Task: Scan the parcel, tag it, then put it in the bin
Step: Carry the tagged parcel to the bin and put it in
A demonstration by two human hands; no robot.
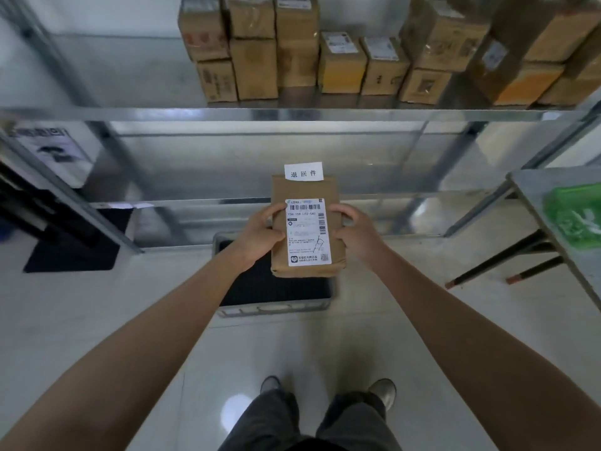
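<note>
I hold a brown paper parcel (305, 190) flat in front of me, its white shipping label (308, 232) facing up. A small white tag (303, 172) with three printed characters sits on its far end. My left hand (263, 232) grips the parcel's left edge and my right hand (354, 231) grips its right edge. Directly below the parcel, on the floor, stands a grey bin (273, 309) with a dark ribbed bottom; the parcel hides its far right part.
A metal shelf rack (292, 113) stands ahead, with several cardboard boxes (341, 61) on its upper shelf. A metal table (553, 222) with a green bag (575, 216) is at the right. A dark mat (71, 252) lies at the left. My shoes (383, 390) stand on glossy floor.
</note>
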